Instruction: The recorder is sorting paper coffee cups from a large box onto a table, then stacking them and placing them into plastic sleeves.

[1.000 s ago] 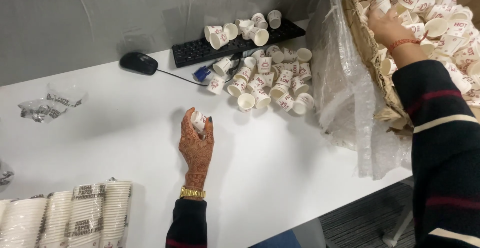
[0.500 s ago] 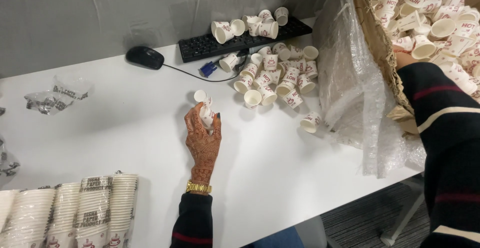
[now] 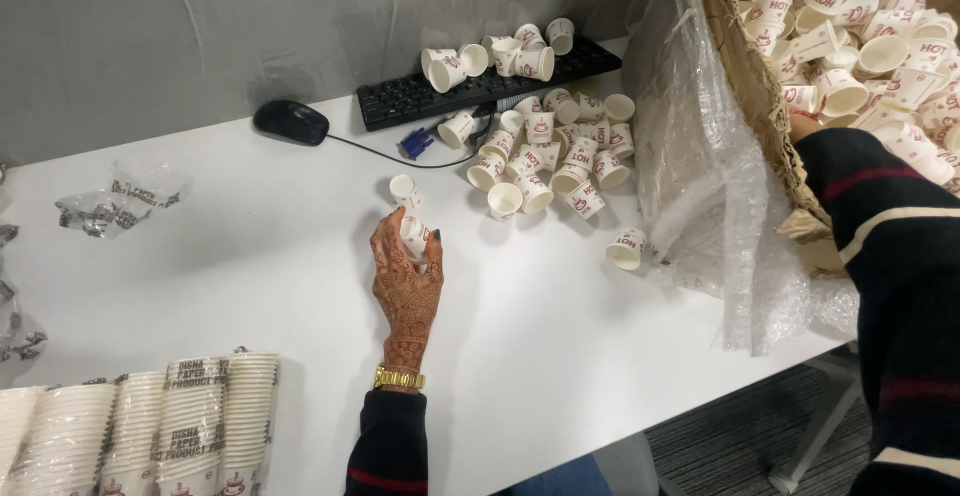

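Note:
My left hand (image 3: 405, 281) rests above the white table (image 3: 250, 266) and grips a short stack of small white paper cups (image 3: 409, 211) with red print, pointing away from me. My right arm (image 3: 890, 256), in a dark striped sleeve, reaches into a cardboard box (image 3: 765, 106) full of loose paper cups (image 3: 860, 26); the right hand itself is hidden behind the sleeve and box edge. A pile of loose cups (image 3: 550, 151) lies on the table beyond my left hand, and one cup (image 3: 627, 248) lies apart near the box.
A black keyboard (image 3: 480, 86) with cups on it and a black mouse (image 3: 290, 121) sit at the table's far edge. Wrapped sleeves of stacked cups (image 3: 140, 426) lie at the near left. Crumpled plastic wrappers (image 3: 120, 196) lie at left. Clear plastic sheeting (image 3: 700, 156) hangs from the box.
My right hand has gone deeper into the box and out of sight. A single cup now lies on the table near the box. My left hand keeps its cup stack, shifted slightly.

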